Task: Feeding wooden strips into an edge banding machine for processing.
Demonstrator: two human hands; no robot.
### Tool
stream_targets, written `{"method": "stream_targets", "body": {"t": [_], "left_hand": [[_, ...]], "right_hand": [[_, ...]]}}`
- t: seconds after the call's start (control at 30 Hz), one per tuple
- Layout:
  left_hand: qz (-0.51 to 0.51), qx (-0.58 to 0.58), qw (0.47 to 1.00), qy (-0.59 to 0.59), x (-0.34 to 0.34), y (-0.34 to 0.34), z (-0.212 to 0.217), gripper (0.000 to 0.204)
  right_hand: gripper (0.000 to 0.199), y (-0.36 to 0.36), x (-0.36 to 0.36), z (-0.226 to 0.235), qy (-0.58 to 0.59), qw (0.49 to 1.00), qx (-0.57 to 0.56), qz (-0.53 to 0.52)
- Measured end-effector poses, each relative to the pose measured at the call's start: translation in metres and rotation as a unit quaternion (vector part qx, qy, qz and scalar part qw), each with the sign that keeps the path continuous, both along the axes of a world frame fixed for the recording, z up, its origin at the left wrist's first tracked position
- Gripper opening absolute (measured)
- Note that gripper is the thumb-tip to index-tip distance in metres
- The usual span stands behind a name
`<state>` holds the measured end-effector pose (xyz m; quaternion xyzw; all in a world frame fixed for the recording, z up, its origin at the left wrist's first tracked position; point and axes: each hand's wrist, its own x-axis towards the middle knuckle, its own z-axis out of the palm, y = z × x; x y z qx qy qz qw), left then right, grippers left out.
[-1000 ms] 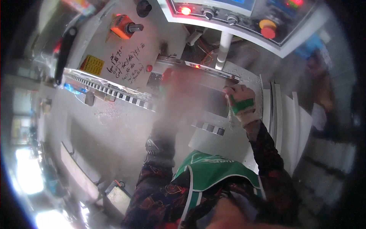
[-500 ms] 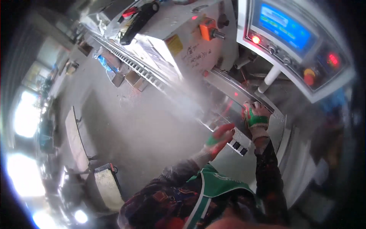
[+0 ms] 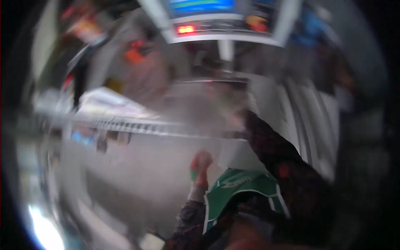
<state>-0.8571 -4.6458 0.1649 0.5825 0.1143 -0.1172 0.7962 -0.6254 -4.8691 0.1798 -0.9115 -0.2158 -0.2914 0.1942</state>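
Left hand (image 3: 201, 168): gloved, raised by the green apron (image 3: 237, 193), empty; grip too blurred to tell.
Right hand: hidden at the machine's metal bed (image 3: 200, 104); its sleeve (image 3: 271, 150) reaches there.
Advice: steady the head before placing fingers.

The left hand (image 3: 201, 168), in a red-and-green glove, is raised low before the chest with fingers loosely up and apart from anything, while the right arm in its dark patterned sleeve stretches up and forward, its hand (image 3: 237, 118) too blurred to read.

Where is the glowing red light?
In the head view, the red light glows at top centre on the machine's control panel, just below-left of the blue screen.
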Motion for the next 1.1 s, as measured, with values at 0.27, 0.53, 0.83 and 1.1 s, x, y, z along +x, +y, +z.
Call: {"method": "stream_targets", "body": {"t": [0.27, 0.53, 0.83, 1.1], "left_hand": [[-0.099, 0.045, 0.993, 0.042, -0.005, -0.036, -0.007, 0.050], [-0.172, 0.069, 0.982, 0.042, -0.018, -0.095, 0.009, 0.043], [-0.232, 0.091, 0.968, 0.036, -0.040, -0.165, 0.025, 0.040], [-0.302, -0.039, 0.951, 0.057, -0.043, -0.215, 0.021, 0.043]], "right_hand": [[0.028, -0.133, -0.179, -0.013, 0.089, 0.922, 0.366, -0.087], [0.072, -0.337, -0.433, -0.138, 0.329, 0.739, 0.022, -0.587], [0.070, -0.392, -0.471, -0.165, 0.460, 0.680, 0.009, -0.571], [0.042, -0.385, -0.527, -0.233, 0.180, 0.672, 0.618, -0.367]]}}
